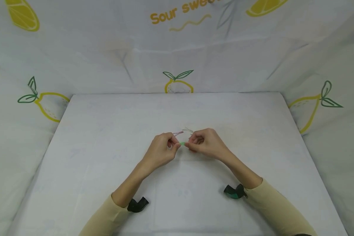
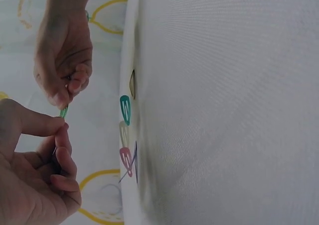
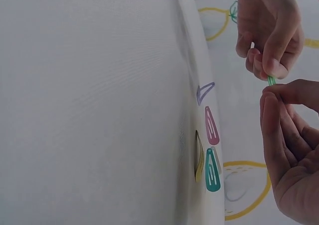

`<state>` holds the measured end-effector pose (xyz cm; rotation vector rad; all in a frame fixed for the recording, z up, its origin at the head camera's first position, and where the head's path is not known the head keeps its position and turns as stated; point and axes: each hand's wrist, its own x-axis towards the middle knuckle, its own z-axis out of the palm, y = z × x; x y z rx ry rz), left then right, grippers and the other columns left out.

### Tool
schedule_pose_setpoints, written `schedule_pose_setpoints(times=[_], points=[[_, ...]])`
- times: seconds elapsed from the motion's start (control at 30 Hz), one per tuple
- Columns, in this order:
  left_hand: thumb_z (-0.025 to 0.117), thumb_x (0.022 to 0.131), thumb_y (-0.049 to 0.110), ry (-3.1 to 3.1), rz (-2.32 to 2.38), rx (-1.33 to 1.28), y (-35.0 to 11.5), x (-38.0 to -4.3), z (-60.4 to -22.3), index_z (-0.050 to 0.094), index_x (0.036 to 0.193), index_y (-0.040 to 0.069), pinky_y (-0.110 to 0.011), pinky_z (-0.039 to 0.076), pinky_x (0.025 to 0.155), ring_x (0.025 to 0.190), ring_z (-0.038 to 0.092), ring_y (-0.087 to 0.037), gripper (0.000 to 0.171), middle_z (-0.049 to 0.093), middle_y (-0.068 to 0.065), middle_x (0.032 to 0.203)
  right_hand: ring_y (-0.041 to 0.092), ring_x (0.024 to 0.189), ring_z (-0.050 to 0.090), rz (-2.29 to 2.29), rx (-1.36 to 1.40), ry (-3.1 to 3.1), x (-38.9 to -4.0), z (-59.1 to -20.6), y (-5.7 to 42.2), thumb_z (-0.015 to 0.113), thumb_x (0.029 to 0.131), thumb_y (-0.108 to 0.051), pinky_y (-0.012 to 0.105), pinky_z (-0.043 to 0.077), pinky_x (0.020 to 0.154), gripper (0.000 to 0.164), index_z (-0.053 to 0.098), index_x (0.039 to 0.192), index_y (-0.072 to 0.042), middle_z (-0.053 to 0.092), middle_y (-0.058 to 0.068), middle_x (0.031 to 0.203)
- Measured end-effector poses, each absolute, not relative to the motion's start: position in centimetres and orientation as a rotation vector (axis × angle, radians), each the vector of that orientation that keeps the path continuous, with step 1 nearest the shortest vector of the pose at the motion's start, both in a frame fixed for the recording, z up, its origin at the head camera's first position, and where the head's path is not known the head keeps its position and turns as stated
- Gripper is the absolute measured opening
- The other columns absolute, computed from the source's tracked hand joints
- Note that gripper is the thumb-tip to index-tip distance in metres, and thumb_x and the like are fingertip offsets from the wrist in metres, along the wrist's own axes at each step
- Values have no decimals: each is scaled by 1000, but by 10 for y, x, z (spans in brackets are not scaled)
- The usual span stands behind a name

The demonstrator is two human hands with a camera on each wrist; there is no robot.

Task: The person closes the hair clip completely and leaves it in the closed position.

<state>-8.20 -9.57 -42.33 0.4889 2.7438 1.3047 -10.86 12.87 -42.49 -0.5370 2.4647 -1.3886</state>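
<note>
lemon-printed cloth [image 1: 97, 65] hangs behind a white table [image 1: 100, 124], above which both hands [image 1: 159, 148] pinch a green hair clip [image 1: 182, 143].

Central clip [image 1: 182, 143]: bright green. Farther clips: teal clip [image 2: 125, 110], pink clip [image 3: 212, 126], pale cream clip [image 2: 123, 134], light purple clip [image 3: 200, 95], yellow clip [image 3: 199, 158] with dark edge. Tabletop [image 1: 100, 157]: white. Far cloth [image 1: 91, 59]: white, printed with yellow lemons [image 1: 178, 87], green leaf outlines [image 1: 184, 74], orange lettering [image 1: 171, 14]. Sleeves [image 1: 106, 216]: plain beige. Left wrist device [image 1: 137, 205]: black; right wrist device [image 1: 235, 191]: black, green patch.
</note>
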Motion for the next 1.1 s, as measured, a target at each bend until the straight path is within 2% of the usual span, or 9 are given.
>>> schedule_pose_setpoints(times=[0.33,0.6,0.73,0.97,1.1], points=[[78,95,10,2696,1336,459,-99,-84,-428,78,91,10,-23,42,65,72,54,-12,4,71,0,80,34,71,76,-1472,-526,2399,-104,-427,135,85,94,-17,24,57,65,9,81,88,-11,78,5,77],[78,97,15,2642,1364,426,-102,-83,-428,80,90,12,-23,44,66,73,57,-12,7,73,1,81,37,76,79,-1510,-486,2369,-106,-428,140,88,91,-17,26,61,68,7,84,91,-11,81,6,82],[78,97,16,2624,1367,430,-103,-83,-427,80,91,13,-23,45,67,74,58,-13,7,72,2,80,36,80,81,-1533,-465,2345,-107,-426,140,89,90,-18,27,63,70,8,85,91,-11,82,6,85],[80,96,16,2612,1377,440,-105,-84,-426,80,90,15,-23,45,67,75,58,-13,6,73,3,81,18,76,79,-1546,-476,2361,-107,-426,141,91,88,-17,24,62,73,11,85,94,-11,82,7,87],[81,95,16,2608,1391,434,-106,-84,-426,81,90,16,-23,45,67,75,58,-13,5,74,4,82,15,78,78,-1537,-465,2361,-107,-427,140,91,88,-17,23,62,75,14,85,97,-9,82,9,90]])
